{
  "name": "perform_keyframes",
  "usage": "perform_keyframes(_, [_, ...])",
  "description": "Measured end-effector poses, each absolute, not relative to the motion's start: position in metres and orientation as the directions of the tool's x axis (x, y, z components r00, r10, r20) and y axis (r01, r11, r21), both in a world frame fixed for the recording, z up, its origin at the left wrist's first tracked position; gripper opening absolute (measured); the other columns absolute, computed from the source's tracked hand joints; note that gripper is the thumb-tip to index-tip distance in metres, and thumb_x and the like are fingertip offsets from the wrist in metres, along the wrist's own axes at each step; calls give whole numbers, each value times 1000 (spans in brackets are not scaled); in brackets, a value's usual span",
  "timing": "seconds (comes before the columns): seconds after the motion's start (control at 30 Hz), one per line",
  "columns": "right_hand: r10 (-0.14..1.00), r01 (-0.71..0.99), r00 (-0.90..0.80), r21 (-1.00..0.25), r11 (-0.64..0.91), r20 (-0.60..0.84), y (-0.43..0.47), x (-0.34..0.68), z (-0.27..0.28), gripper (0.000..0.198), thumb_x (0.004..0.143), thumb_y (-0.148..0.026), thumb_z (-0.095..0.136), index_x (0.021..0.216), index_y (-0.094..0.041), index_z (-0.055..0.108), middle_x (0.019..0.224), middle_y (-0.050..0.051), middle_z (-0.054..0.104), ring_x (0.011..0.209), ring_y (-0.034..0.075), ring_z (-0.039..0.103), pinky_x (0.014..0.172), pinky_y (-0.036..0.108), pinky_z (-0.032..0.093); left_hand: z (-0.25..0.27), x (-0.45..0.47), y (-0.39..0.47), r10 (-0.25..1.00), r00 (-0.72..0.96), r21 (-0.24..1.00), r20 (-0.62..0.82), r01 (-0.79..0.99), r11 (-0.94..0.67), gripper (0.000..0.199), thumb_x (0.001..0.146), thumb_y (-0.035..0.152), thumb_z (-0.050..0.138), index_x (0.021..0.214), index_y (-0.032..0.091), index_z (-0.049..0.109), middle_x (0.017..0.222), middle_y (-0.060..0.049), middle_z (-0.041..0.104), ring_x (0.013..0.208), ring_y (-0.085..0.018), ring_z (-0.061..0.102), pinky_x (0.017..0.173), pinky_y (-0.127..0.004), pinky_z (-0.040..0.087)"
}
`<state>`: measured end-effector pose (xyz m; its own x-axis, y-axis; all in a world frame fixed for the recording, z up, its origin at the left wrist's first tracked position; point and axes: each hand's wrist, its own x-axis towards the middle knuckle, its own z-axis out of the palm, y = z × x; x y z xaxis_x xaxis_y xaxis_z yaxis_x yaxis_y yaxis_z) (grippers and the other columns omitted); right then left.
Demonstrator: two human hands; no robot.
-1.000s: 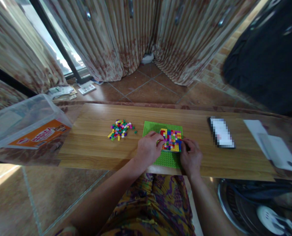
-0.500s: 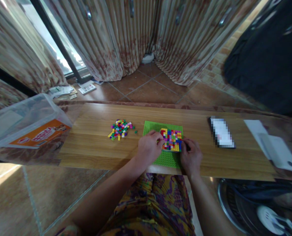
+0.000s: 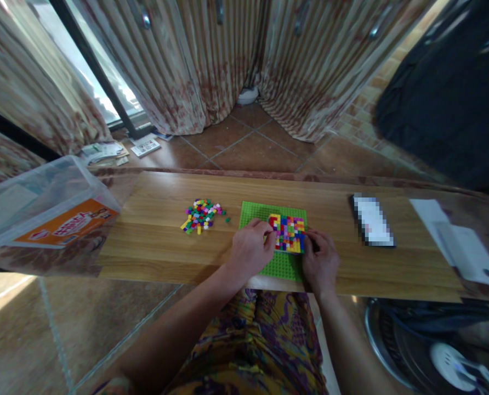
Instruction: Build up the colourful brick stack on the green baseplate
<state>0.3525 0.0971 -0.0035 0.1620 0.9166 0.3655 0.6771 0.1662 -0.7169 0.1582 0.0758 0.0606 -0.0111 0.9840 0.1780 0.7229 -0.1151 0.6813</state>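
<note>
- Clear bin, left of the tabletop: pale flat shape inside, unclear what.
- Brick block: on the green baseplate.
- Left hand: at the block's left edge; cannot tell whether its grip pinches anything.
- Right hand: at the right edge; cannot tell its grip.

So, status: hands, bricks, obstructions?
Left hand at left edge of brick block, grip unclear. Right hand at its right edge. Block over green baseplate. Loose bricks off left, not in the way.
</note>
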Motion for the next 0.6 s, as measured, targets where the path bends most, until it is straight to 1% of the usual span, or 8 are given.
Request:
perform_keyframes(0.37, [910, 679, 151, -710, 188, 385, 98, 354, -6, 31, 94, -40, 56, 89, -17, 76, 100, 13, 73, 96, 25, 66, 91, 42, 52, 61, 162, 78, 986, -57, 704, 154, 707, -69, 19, 94, 21, 59, 78, 18, 68, 79, -3, 67, 73, -15, 62, 68, -27, 44])
perform_keyframes(0.6, [912, 677, 165, -716, 172, 375, 98, 353, -5, 31, 93, -41, 56, 89, -18, 76, 99, 13, 73, 96, 24, 66, 92, 43, 52, 59, 163, 76, 981, -63, 714, 183, 695, -88, 20, 95, 22, 58, 77, 18, 67, 78, -3, 66, 71, -14, 60, 67, -27, 42])
